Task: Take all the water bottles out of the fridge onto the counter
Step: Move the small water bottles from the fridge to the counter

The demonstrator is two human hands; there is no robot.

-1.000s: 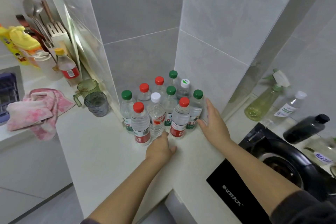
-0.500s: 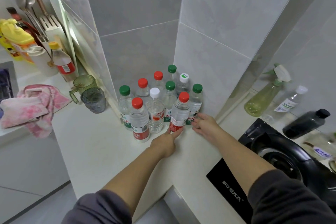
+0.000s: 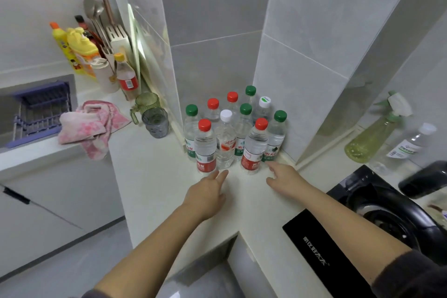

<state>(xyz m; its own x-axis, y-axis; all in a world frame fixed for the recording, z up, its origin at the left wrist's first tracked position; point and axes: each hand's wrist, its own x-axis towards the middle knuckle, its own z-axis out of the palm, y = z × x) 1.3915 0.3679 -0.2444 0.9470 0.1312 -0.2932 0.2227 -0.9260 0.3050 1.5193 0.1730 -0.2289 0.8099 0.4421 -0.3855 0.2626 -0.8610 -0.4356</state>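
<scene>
10 water bottles stand upright, packed tight in the corner of the counter against the grey tiles: 4 red caps, 4 green, 2 white. Front row is 2 red w/ 1 white between.

My left hand lies low just in front of the left red-cap bottle, fingers loose and a bit spread, holding nothing. My right hand sits just beside the right red-cap one, fingers relaxed, also holding nothing. Can't tell if either fingertip touches a bottle.

Further left: 2 cups, 1 green and 1 grey, plus 1 pink towel. Right: 1 spray bottle, black stove.
</scene>
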